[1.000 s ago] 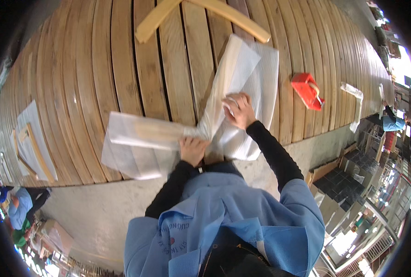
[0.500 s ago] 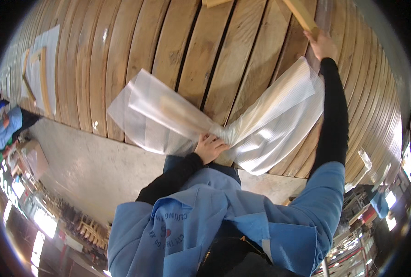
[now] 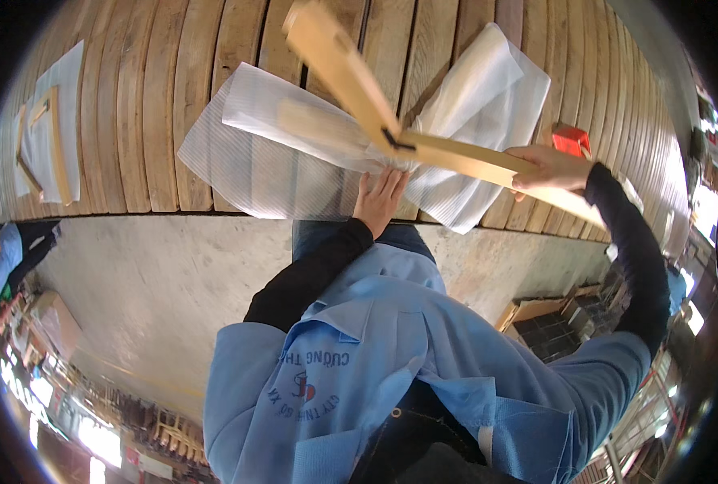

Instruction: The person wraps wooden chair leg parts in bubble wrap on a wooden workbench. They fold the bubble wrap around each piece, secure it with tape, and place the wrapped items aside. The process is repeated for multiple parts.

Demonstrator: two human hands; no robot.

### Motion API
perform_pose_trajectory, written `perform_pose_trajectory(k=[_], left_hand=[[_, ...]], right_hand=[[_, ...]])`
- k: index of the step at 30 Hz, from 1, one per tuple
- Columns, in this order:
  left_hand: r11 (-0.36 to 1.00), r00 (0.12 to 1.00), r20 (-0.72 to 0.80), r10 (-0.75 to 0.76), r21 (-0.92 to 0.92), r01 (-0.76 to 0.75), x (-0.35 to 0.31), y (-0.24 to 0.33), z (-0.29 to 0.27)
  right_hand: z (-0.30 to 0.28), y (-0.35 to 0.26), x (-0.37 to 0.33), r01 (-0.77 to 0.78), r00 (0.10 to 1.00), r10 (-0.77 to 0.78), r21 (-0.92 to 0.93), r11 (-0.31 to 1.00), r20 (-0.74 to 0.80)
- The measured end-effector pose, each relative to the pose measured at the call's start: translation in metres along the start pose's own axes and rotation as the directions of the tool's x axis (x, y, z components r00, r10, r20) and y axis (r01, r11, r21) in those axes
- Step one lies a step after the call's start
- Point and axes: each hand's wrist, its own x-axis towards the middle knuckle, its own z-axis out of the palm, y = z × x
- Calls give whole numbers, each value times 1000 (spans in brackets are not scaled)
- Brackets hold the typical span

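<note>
My right hand point(image 3: 554, 168) is closed round one arm of an angled wooden frame piece point(image 3: 472, 159). The piece has two pale arms meeting at a corner with a dark slot or bracket, and it is held above the slatted table. Beneath it lies a translucent white foam sheet point(image 3: 274, 173), folded over and gathered in the middle, its two sides fanning out. Through the sheet's folds shows something pale and wood-coloured, its shape unclear. My left hand point(image 3: 380, 198) lies flat on the gathered middle at the near table edge, fingers stretched out.
The table point(image 3: 193, 105) is made of wooden slats. A red object point(image 3: 572, 140) sits on it, right of the sheet. At far left another wooden frame piece point(image 3: 56, 145) lies on a white sheet point(image 3: 70, 73). A person in blue point(image 3: 2, 258) is at the left.
My right hand has drawn the wooden piece toward me, bringing its corner over the foam sheet. The left hand stays on the sheet, its fingers now straighter. The red object has come into view.
</note>
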Motion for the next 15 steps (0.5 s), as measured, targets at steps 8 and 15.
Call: perform_pose_trajectory(k=[8, 15], left_hand=[[991, 985, 168, 37, 121, -58, -13, 17, 5], [992, 983, 173, -54, 119, 34, -12, 37, -7]], right_hand=[[-57, -44, 64, -138, 958, 265, -637, 759, 108], [-81, -74, 180, -203, 888, 432, -977, 65, -156]])
